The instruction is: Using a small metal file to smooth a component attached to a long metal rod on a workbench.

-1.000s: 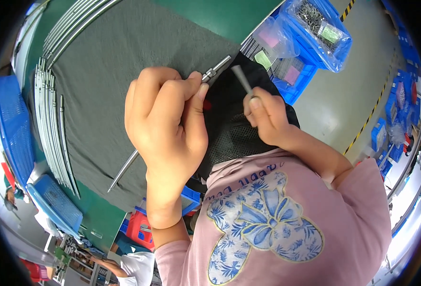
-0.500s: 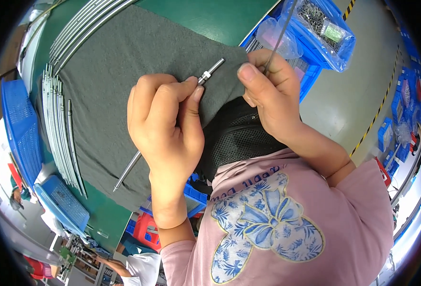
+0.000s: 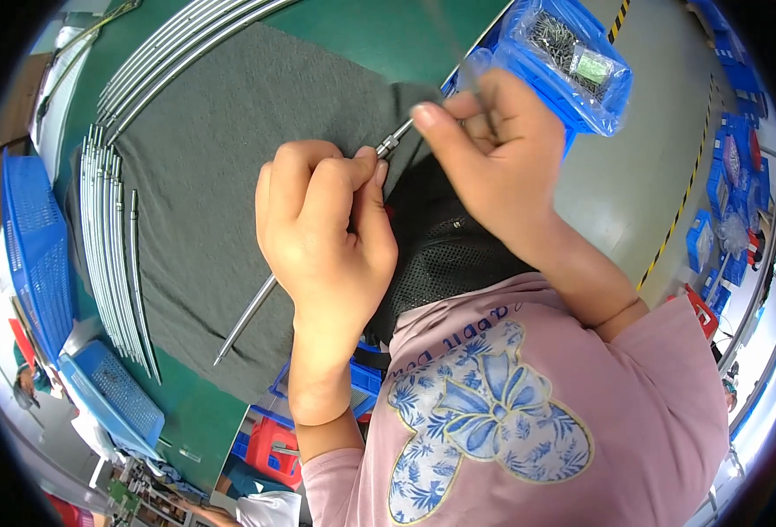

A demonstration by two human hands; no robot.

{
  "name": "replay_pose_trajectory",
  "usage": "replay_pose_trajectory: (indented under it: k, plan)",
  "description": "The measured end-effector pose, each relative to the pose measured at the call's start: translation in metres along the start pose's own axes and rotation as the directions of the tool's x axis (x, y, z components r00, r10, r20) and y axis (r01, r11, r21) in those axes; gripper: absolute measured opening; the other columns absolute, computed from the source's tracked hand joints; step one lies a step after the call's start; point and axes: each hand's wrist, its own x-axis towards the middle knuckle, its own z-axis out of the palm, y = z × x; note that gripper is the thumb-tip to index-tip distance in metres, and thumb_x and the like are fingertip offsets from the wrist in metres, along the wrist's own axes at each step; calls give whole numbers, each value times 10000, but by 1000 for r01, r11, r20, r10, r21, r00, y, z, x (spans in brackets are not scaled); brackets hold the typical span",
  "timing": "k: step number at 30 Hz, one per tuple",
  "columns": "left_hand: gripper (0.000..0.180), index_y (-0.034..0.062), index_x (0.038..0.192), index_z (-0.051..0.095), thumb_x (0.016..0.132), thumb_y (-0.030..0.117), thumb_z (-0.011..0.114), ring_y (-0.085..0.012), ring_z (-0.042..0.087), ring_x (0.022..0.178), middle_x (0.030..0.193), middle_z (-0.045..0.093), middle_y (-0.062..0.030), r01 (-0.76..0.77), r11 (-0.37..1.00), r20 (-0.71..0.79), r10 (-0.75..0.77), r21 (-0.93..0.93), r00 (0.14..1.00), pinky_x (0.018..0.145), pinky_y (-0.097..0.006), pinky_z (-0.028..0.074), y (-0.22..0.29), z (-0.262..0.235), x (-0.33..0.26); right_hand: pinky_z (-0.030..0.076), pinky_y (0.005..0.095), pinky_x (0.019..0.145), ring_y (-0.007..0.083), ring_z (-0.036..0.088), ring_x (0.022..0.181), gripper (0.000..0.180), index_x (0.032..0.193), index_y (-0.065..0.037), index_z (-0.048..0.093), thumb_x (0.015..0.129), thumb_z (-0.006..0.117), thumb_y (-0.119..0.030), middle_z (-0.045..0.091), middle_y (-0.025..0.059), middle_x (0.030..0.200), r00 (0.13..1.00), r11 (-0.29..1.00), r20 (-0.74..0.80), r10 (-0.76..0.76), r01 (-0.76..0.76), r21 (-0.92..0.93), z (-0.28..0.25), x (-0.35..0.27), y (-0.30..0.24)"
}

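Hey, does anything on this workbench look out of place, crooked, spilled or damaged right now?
Nothing stands out. The left hand grips a thin metal rod over the grey felt mat, the right hand works at its fitted end, the spare rods lie in a neat bundle beside the mat, and the small parts stay inside the blue bin.

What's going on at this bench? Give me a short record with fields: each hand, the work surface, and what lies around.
left hand: fist closed around a thin metal rod, threaded tip pointing up toward the other hand
right hand: fingers pinched on a thin, blurred metal piece just above the rod's tip
work surface: dark grey mat on a green table
left of mat: row of similar metal rods laid side by side
far side: blue bin of small metal parts in a clear bag
left edge: blue mesh baskets
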Motion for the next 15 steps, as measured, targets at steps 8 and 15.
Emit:
replay_pose_trajectory:
  k: [8, 15]
  plan:
    - [142, 35, 737, 588, 675, -18, 705, -239, 494, 642, 749, 534, -72, 40, 999, 36, -40, 3, 999, 572, -332, 397, 1, -4, 3, 310, 238, 465, 43, 399, 496, 116, 849, -18, 572, 907, 568, -119, 432, -19, 558, 855, 838, 400, 330, -460, 293, -59, -11, -3]
    - [130, 27, 733, 583, 685, -8, 699, -248, 493, 643, 745, 532, -74, 31, 999, 45, -31, -11, 999, 577, -337, 396, -1, -4, 5, 426, 315, 494, 246, 581, 533, 169, 758, -17, 608, 889, 555, -109, 594, 104, 616, 899, 997, 437, 26, -53, 48, -42, -10, -14]
